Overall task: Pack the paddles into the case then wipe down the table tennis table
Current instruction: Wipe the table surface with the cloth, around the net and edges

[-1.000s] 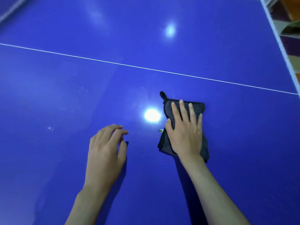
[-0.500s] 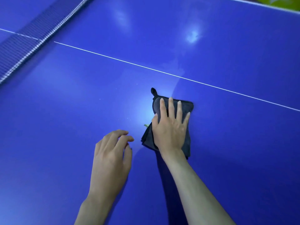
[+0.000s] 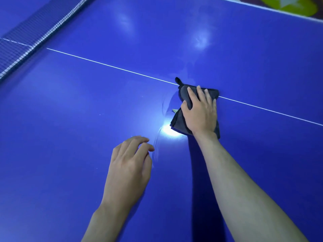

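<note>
The folded grey cloth [image 3: 183, 95] lies flat on the blue surface [image 3: 87, 119], its far edge over the white centre line [image 3: 113, 66]. My right hand [image 3: 201, 112] presses it down, fingers straight and spread. My left hand [image 3: 130, 165] hovers or rests just beside, fingers loosely curled, holding nothing. No paddles or case in view, so I judge I am in the wiping step. Next I should push the cloth past the line, toward the net [image 3: 26, 41].

My right hand [image 3: 201, 114] lay flat on the cloth [image 3: 181, 94], which sat on the table [image 3: 70, 137] across the centre line [image 3: 113, 66]. My left hand [image 3: 129, 165] rested nearer me, left of the cloth. The net [image 3: 26, 39] stood at far left.
</note>
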